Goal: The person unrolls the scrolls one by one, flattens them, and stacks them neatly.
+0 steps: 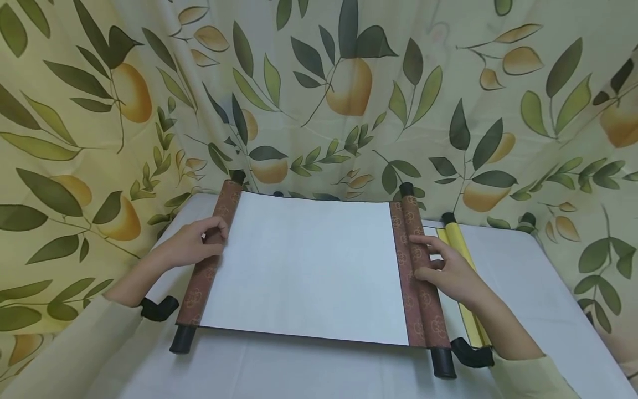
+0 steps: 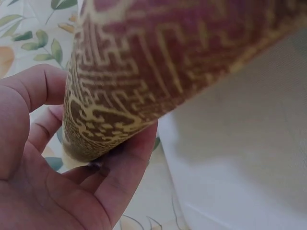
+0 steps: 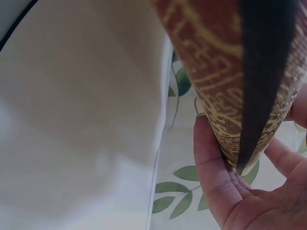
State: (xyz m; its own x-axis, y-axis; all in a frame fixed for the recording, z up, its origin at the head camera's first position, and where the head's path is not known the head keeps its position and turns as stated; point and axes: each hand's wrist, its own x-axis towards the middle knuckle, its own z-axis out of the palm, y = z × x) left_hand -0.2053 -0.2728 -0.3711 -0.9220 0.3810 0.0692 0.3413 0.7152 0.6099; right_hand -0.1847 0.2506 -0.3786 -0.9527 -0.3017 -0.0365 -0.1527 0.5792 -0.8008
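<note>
A hanging scroll lies partly unrolled across the middle of the head view, its white sheet (image 1: 309, 266) bare between two reddish-brown patterned ends with black knobs. My left hand (image 1: 191, 244) grips the left roller (image 1: 199, 288) around its upper half. On the other side my right hand (image 1: 451, 271) holds the thicker right roll (image 1: 432, 316), fingers and thumb on its two sides. Up close, the left wrist view shows gold patterning on the roller (image 2: 124, 72) between fingers and thumb. A dark strip runs along the right roll (image 3: 216, 81) in the right wrist view.
A yellow scroll (image 1: 461, 244) with a black knob lies right of the scroll, partly behind my right hand. A white cloth covers the table (image 1: 538, 288). Behind it hangs a curtain (image 1: 309, 133) printed with fruit and leaves. Black camera mounts (image 1: 159, 308) sit at both wrists.
</note>
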